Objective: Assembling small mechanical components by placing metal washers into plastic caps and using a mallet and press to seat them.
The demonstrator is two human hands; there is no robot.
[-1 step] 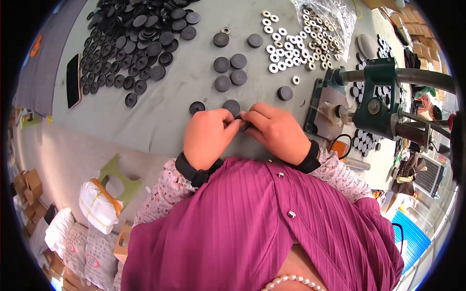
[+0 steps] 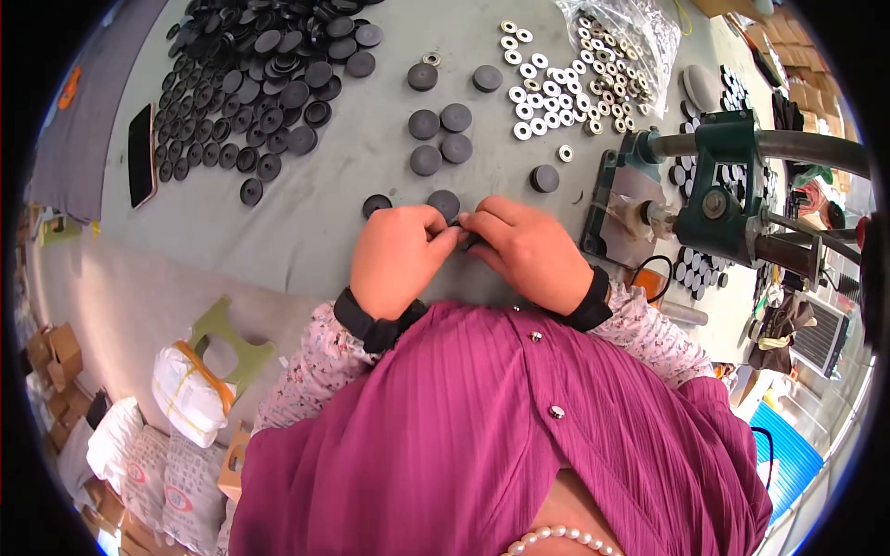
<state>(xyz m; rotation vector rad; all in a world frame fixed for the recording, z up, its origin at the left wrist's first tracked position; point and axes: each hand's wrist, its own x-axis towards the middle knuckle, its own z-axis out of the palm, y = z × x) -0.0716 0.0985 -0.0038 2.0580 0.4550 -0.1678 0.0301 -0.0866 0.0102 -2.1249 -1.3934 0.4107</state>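
Close to the table's near edge, my left hand [image 2: 400, 259] and my right hand [image 2: 530, 252] meet with fingertips pinched together. Between them is a small dark piece [image 2: 455, 223], mostly covered by the fingers, so its shape cannot be made out. Just beyond the fingertips lies a round black cap [image 2: 443, 203]. Another cap [image 2: 376, 205], its hollow side showing, sits beside my left knuckles. Farther off stand several more black caps [image 2: 455, 147] in a loose group, and a single cap [image 2: 544, 178] lies beyond my right hand.
A big heap of black caps [image 2: 295, 94] covers the far left, near a phone [image 2: 142, 156]. Small metal rings [image 2: 553, 103] spill from a clear plastic bag [image 2: 649, 42] at the far right. A green hand press [image 2: 718, 199] stands right of my hands. Below left is a green stool [image 2: 232, 338].
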